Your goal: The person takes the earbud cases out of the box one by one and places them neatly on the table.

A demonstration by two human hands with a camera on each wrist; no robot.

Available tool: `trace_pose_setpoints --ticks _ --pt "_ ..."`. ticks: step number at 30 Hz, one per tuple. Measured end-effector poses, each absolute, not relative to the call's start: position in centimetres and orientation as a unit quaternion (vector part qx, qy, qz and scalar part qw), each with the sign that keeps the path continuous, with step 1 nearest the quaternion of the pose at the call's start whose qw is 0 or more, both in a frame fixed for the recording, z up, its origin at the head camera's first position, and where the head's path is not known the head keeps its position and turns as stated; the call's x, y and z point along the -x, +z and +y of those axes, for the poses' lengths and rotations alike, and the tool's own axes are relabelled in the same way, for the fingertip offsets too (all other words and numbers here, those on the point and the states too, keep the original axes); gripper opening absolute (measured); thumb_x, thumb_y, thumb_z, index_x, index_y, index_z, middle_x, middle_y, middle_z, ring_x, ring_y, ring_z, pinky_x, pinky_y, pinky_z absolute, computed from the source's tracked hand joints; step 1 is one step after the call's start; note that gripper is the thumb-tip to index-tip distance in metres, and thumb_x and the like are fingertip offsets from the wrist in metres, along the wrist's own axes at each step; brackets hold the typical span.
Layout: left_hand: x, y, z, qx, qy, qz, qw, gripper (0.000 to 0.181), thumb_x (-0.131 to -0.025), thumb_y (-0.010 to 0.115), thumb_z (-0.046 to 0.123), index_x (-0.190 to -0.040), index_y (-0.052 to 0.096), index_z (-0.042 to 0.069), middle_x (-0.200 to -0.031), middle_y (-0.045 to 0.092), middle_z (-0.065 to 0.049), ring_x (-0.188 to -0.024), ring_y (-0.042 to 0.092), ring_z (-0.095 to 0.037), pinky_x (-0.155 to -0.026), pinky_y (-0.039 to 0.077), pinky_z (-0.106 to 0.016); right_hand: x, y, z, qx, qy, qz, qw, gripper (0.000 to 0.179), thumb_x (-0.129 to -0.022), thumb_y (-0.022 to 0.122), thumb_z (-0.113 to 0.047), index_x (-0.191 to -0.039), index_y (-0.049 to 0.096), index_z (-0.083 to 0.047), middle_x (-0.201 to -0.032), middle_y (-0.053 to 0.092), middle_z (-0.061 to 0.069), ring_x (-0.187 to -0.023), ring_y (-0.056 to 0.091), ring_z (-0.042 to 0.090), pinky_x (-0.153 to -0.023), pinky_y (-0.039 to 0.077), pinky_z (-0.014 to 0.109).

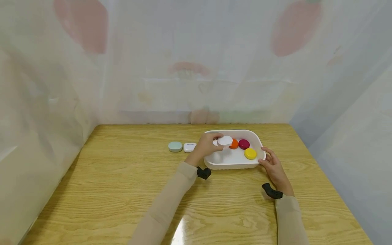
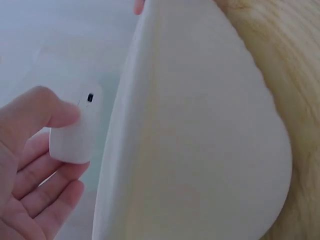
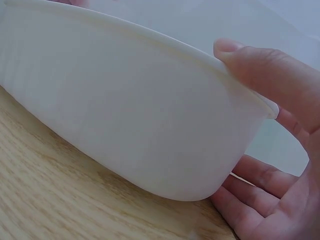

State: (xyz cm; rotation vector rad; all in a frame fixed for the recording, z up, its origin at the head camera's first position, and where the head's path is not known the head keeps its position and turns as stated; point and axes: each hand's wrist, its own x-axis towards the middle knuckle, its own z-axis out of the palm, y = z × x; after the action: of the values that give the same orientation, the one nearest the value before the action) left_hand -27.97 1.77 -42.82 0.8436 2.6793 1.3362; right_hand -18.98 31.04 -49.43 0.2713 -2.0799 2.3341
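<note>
My left hand (image 1: 207, 147) pinches a white earbud case (image 1: 225, 141) between thumb and fingers, above the left half of a white plastic bin (image 1: 231, 166). In the left wrist view a small dark port shows on the white earbud case (image 2: 75, 135). My right hand (image 1: 275, 172) grips the bin's right end. Its thumb lies over the rim in the right wrist view, with the fingers round the corner of the bin (image 3: 135, 110). Inside the bin lie an orange round case (image 1: 234, 144), a magenta one (image 1: 244, 144) and a yellow one (image 1: 250, 153). Another white piece inside is partly hidden by my left hand.
Left of the bin, a mint-green case (image 1: 175, 146) and a second white case (image 1: 190, 147) lie side by side on the wooden table (image 1: 122, 187). A pale patterned curtain (image 1: 196, 95) hangs behind the table's far edge and along both sides.
</note>
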Motion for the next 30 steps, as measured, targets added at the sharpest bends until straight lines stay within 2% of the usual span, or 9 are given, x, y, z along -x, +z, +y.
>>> trace_pose_setpoints --ticks 4,8,14,23,30 --pt "28.2 -42.5 0.5 -0.271 0.449 0.85 0.055 0.047 -0.081 0.075 0.009 -0.126 0.063 0.006 -0.125 0.066 -0.011 -0.112 0.062 -0.024 -0.1 0.053 -0.036 19.0 -49.5 31.1 -0.096 0.748 -0.657 0.001 0.048 -0.097 0.053 -0.006 -0.142 0.036 -0.011 -0.129 0.049 -0.009 -0.109 0.057 -0.005 -0.086 0.052 0.008" --pt "28.2 -42.1 -0.9 -0.265 0.474 0.837 0.072 0.048 -0.08 0.075 0.008 -0.127 0.063 0.006 -0.127 0.066 -0.012 -0.115 0.061 -0.026 -0.103 0.051 -0.04 19.1 -49.5 31.1 -0.098 0.751 -0.653 0.001 0.048 -0.097 0.053 -0.006 -0.142 0.037 -0.012 -0.128 0.05 -0.008 -0.107 0.058 -0.003 -0.086 0.053 0.009" --pt "28.1 -41.9 -3.3 -0.27 0.479 0.833 0.059 0.046 -0.078 0.076 0.007 -0.123 0.065 0.005 -0.126 0.067 -0.013 -0.115 0.063 -0.028 -0.105 0.05 -0.043 19.1 -49.5 31.2 -0.089 0.747 -0.659 0.0 0.049 -0.097 0.054 -0.007 -0.143 0.036 -0.01 -0.127 0.05 -0.007 -0.106 0.058 -0.004 -0.086 0.053 0.009" --pt "27.9 -41.6 -6.5 -0.292 0.473 0.83 0.046 0.046 -0.079 0.075 0.005 -0.123 0.065 0.003 -0.127 0.066 -0.016 -0.116 0.063 -0.031 -0.107 0.049 -0.042 18.9 -49.3 31.2 -0.08 0.749 -0.658 0.001 0.046 -0.096 0.056 -0.008 -0.139 0.041 -0.018 -0.123 0.053 -0.01 -0.103 0.059 -0.005 -0.084 0.053 0.008" --pt "27.7 -41.6 -9.4 -0.288 0.474 0.831 0.038 0.048 -0.08 0.076 0.006 -0.126 0.062 0.0 -0.129 0.064 -0.019 -0.118 0.061 -0.034 -0.108 0.046 -0.049 18.9 -49.4 31.2 -0.081 0.749 -0.658 -0.004 0.047 -0.096 0.055 -0.009 -0.141 0.04 -0.016 -0.125 0.051 -0.009 -0.104 0.059 -0.005 -0.085 0.052 0.008"
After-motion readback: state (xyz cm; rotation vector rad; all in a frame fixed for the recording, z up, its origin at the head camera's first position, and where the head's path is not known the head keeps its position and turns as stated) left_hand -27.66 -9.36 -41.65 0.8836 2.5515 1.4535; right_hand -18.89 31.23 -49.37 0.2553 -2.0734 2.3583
